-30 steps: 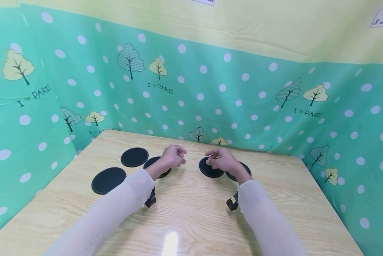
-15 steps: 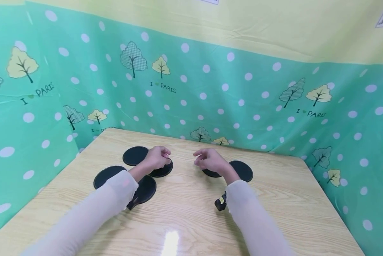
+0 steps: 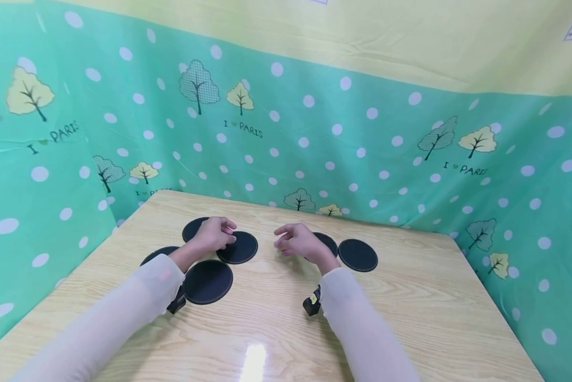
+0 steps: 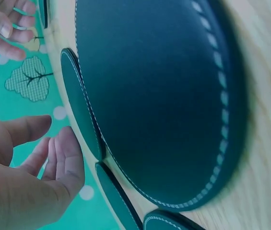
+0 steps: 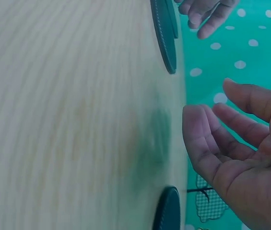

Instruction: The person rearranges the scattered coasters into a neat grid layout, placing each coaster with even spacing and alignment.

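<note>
Round black coasters with pale stitched edges lie flat on a wooden table. In the head view my left hand (image 3: 213,234) is over the left group, its fingers loosely bent and holding nothing, overlapping the back left coaster (image 3: 193,228) and beside another coaster (image 3: 240,248). A front coaster (image 3: 208,281) lies fully visible, while the sleeve partly covers the leftmost coaster (image 3: 158,254). My right hand (image 3: 299,243), likewise bare with loose fingers, is left of the right pair, overlapping the nearer coaster (image 3: 326,245). The right wrist view shows its palm and fingers (image 5: 196,129) apart from the wood.
The outermost right coaster (image 3: 358,255) lies beside its neighbour. A green and yellow patterned cloth (image 3: 267,116) rises behind and on both sides of the table (image 3: 434,307). Each wrist carries a small black camera (image 3: 312,303), low over the wood.
Both hands have moved left across the table, still holding nothing. The front coaster of the left group, hidden a second ago behind the left arm, now shows fully.
</note>
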`<state>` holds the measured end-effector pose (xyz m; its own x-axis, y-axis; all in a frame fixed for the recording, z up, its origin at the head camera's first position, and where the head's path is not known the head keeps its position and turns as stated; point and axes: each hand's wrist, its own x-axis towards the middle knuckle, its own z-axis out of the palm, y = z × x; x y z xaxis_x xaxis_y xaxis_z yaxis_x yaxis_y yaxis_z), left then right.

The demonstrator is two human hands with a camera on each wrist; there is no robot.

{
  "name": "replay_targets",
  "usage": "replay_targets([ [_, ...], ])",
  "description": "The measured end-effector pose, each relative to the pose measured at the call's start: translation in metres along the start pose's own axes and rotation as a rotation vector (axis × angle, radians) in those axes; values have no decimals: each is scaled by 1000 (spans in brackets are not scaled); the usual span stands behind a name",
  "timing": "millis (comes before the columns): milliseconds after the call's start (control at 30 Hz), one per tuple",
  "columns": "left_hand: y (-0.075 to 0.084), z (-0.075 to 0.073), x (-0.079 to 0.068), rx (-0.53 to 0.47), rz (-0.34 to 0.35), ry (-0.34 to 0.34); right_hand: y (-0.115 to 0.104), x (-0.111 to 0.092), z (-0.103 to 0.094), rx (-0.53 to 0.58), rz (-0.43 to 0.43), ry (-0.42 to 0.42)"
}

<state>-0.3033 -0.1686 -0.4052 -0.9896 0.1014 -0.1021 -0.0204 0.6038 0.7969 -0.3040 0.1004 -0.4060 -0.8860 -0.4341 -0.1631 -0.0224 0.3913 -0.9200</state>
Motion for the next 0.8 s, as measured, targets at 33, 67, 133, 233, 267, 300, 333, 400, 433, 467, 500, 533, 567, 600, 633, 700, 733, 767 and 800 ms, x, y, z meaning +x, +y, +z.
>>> replay_targets([
  [33,-1,-2,0,3,0,-1,0,1,2,10,6,4],
  [67,-2,-3,0,3,-2,-2,1,3,4,20,8,6],
  [133,-3,-6,0,8,-16,-1,1,6,9,35,18,7],
  [233,-5,-9,-2,14,-47,0,2,8,16,61,30,7],
  [267,-6,-10,-3,12,-63,1,2,9,18,71,34,7],
  [300,-7,-11,-3,17,-76,1,2,11,20,83,41,11],
  [333,-8,-12,-4,21,-83,1,2,12,22,93,46,17],
  [400,-10,-14,-6,30,-99,3,1,14,26,113,59,33],
  [433,-12,-14,-7,27,-106,2,1,15,28,123,65,42],
  [467,-12,-15,-7,26,-111,2,1,16,30,137,73,51],
  [500,-14,-16,-7,28,-113,5,0,17,32,146,79,60],
  [533,-15,-16,-7,27,-119,6,-1,17,34,154,83,65],
  [567,-16,-16,-7,25,-124,6,-1,18,36,163,87,70],
  [600,-17,-16,-7,24,-127,3,-2,19,38,168,89,75],
  [633,-18,-15,-6,22,-136,0,-2,20,40,175,93,79],
  [700,-19,-15,-5,21,-154,-5,-3,21,43,180,94,85],
  [733,-20,-15,-5,20,-160,-8,-3,21,44,184,94,88],
  [767,-21,-14,-5,17,-164,-11,-4,22,45,186,95,91],
  [800,-22,-14,-5,13,-170,-12,-4,22,46,188,95,92],
])
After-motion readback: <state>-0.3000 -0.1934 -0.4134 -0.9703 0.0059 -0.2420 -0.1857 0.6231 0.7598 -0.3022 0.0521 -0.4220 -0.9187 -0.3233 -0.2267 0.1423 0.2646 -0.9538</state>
